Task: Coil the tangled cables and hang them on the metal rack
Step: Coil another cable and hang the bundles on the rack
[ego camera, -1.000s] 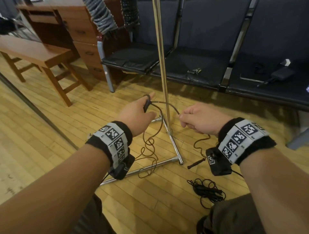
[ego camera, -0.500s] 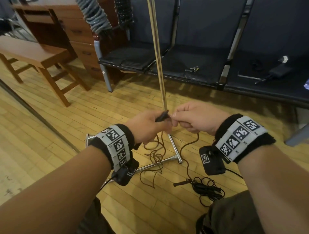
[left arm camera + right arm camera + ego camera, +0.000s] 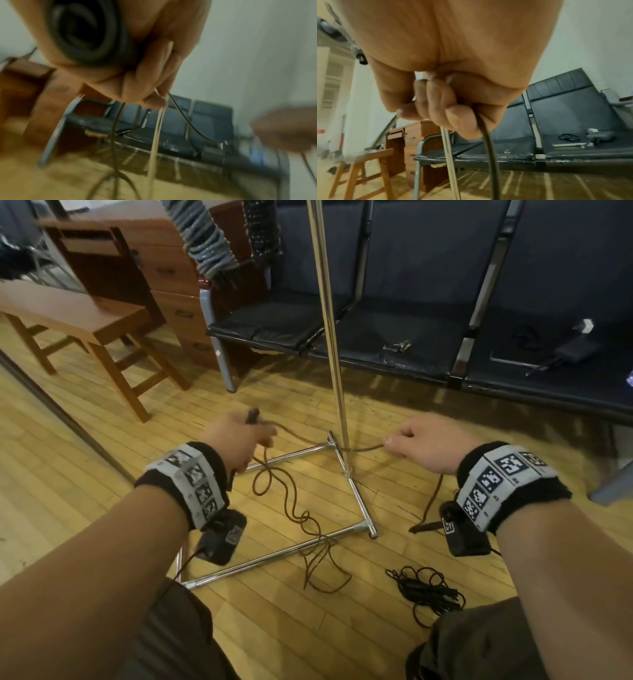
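Observation:
A thin brown cable (image 3: 291, 505) runs between both hands and hangs in loose loops down to the floor. My left hand (image 3: 236, 440) grips one end of it, with a dark plug (image 3: 252, 416) sticking up above the fingers. My right hand (image 3: 421, 441) pinches the cable further along, and the stretch between the hands passes the upright pole of the metal rack (image 3: 329, 337). From the right fist the cable (image 3: 489, 155) drops downward. A second, black cable (image 3: 424, 590) lies tangled on the floor near my right knee. The rack's base frame (image 3: 274, 556) lies on the floor.
A row of dark padded seats (image 3: 411, 344) stands behind the rack, with small items on them. A wooden bench (image 3: 68, 316) and a wooden desk (image 3: 137, 268) stand at the left. Coiled cables (image 3: 209, 241) hang at the top. The floor is light wood.
My hands, which were together half a second ago, have moved apart sideways, drawing a length of the brown cable out between them. Both hands sit lower than before.

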`<action>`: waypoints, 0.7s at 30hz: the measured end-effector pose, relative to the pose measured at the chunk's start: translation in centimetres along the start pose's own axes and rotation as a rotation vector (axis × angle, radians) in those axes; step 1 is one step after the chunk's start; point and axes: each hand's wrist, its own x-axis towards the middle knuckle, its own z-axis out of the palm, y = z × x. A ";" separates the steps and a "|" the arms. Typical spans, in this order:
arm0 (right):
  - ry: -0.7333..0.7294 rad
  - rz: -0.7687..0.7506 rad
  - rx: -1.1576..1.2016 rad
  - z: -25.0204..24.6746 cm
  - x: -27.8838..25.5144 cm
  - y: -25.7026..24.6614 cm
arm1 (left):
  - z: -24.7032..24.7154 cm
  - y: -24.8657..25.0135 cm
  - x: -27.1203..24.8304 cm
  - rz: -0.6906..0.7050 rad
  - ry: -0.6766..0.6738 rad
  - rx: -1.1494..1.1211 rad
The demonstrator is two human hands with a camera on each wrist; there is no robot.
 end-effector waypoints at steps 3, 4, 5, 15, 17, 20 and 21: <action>-0.018 -0.076 0.014 0.1 -0.1 -1.2 | 1.1 0.7 -1.1 0.104 -0.124 0.259; -0.018 -0.093 0.032 0.2 -0.1 -1.5 | 1.6 1.1 -1.4 0.130 -0.162 0.236; -0.013 -0.104 0.066 0.2 -0.2 -1.8 | 2.2 1.6 -1.7 0.155 -0.197 0.199; -0.157 -0.147 0.514 0.2 -0.5 -2.2 | 6.4 3.9 -3.2 0.317 -0.465 0.005; -0.158 -0.121 0.509 0.1 -0.4 -1.6 | 5.8 3.8 -2.8 0.263 -0.373 -0.076; -0.099 -0.055 0.343 0.1 0.0 -0.3 | 4.3 3.5 -1.4 0.148 -0.191 -0.305; -0.068 -0.035 0.255 0.1 0.0 0.1 | 3.5 3.3 -0.9 0.090 -0.116 -0.374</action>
